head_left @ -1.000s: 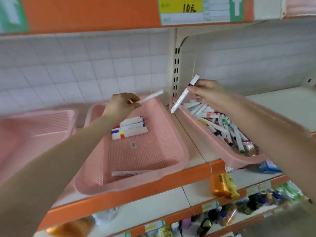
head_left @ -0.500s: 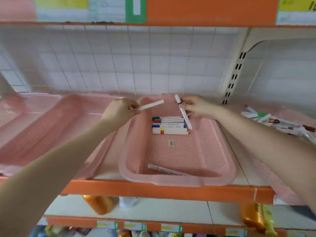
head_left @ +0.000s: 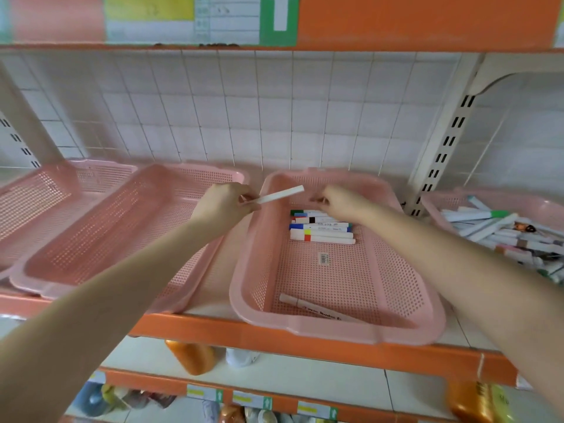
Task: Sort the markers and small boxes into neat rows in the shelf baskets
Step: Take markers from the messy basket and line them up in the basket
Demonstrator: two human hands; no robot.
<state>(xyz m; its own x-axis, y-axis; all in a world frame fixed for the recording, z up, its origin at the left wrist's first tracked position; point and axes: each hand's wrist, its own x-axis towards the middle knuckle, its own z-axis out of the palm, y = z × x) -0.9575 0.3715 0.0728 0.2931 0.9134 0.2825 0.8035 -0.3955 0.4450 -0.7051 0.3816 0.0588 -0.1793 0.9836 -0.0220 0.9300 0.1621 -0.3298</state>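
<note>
A pink mesh basket [head_left: 406,288] sits in the middle of the shelf. Across its back lies a row of white markers [head_left: 323,232] with coloured bands. My right hand [head_left: 343,203] hovers over the back of that row with curled fingers. A black-banded marker [head_left: 312,220] lies in the row partly under it, and the grip is hidden. My left hand [head_left: 224,206] pinches the end of a plain white marker [head_left: 280,194], held above the basket's left rim. One loose marker [head_left: 317,309] lies slanted at the basket's front.
A pink basket [head_left: 435,204] at the right holds a jumbled pile of markers [head_left: 491,227]. Two more pink baskets [head_left: 128,236] [head_left: 36,193] stand to the left. A slotted white upright [head_left: 439,148] separates the bays. Orange bottles [head_left: 190,357] stand on the shelf below.
The view swung left from the jumbled basket to the middle one. My right hand carried its black-capped marker over and lowered it onto the row. My left hand kept holding its white marker.
</note>
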